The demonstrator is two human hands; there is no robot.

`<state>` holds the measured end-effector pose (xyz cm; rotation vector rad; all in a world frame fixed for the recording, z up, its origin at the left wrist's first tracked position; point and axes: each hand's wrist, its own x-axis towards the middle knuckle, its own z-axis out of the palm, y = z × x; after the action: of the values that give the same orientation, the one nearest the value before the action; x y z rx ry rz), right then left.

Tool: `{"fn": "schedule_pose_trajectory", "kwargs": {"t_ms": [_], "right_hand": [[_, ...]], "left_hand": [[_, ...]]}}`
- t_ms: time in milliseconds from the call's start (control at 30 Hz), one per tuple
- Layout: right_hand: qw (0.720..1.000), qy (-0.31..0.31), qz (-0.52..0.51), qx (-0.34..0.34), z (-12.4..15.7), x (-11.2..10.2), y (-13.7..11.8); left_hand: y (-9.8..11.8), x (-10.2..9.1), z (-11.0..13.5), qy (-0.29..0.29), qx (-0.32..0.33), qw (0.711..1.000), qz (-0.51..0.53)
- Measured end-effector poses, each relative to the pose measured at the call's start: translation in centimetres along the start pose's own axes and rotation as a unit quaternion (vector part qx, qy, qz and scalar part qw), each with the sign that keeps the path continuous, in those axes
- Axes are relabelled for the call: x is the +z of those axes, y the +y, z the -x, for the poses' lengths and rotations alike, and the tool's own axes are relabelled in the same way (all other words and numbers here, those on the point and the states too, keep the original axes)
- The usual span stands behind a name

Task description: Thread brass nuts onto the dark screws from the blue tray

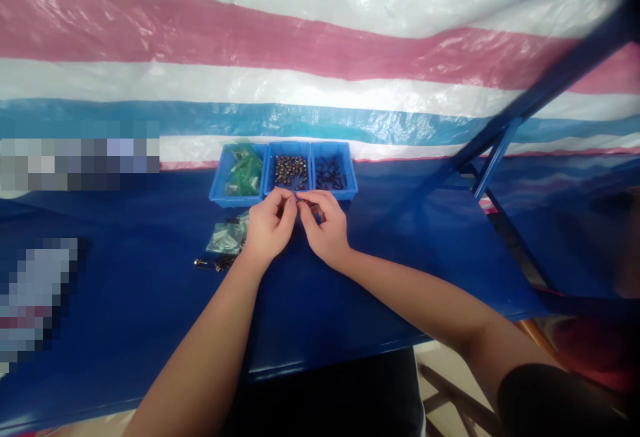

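My left hand (269,226) and my right hand (324,225) meet fingertip to fingertip over the blue table (380,270), just in front of three blue bins. Both are pinched on a small part between them, too small to name. The middle bin (291,172) holds several silvery metal fasteners. The right bin (333,170) holds several dark screws. The left bin (239,174) holds green plastic bags.
A small clear bag (226,237) and a few dark loose parts (213,264) lie left of my left hand. A striped tarp (300,57) hangs behind the table. A blue metal brace (520,110) slants at the right. The table's front edge runs near my forearms.
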<state>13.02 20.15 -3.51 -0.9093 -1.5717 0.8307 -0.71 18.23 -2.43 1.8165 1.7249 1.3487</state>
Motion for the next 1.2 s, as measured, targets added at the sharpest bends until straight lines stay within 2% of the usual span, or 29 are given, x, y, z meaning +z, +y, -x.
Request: {"fn": "schedule_pose_trajectory", "kwargs": {"t_ms": [200,467,600,733,900,1033,1200], "right_hand": [[0.999,-0.005,-0.032,-0.016,0.1,0.2,0.2],[0.999,0.005,0.011,-0.038,0.2,-0.3,-0.2],[0.999,-0.038,0.014,-0.033,-1.1,-0.5,-0.9],[0.997,-0.075,-0.021,0.007,-2.3,-0.5,-0.9],[0.997,-0.074,-0.004,-0.035,-2.1,-0.8,0.2],[0.996,-0.058,-0.068,0.004,-1.5,-0.7,0.8],[0.993,-0.041,-0.096,0.062,-1.1,-0.2,0.5]], "left_hand": [[0.1,-0.1,0.0,0.000,0.003,1.000,0.006],[0.1,0.0,0.0,-0.003,0.009,1.000,0.026],[-0.2,0.1,0.0,0.020,-0.016,0.998,0.049],[-0.3,0.0,-0.1,0.043,-0.026,0.998,0.044],[-0.2,0.1,-0.2,0.013,-0.012,0.999,0.046],[-0.1,0.0,-0.3,-0.003,-0.013,0.999,0.033],[0.0,-0.1,-0.2,0.000,0.001,0.999,0.039]]}}
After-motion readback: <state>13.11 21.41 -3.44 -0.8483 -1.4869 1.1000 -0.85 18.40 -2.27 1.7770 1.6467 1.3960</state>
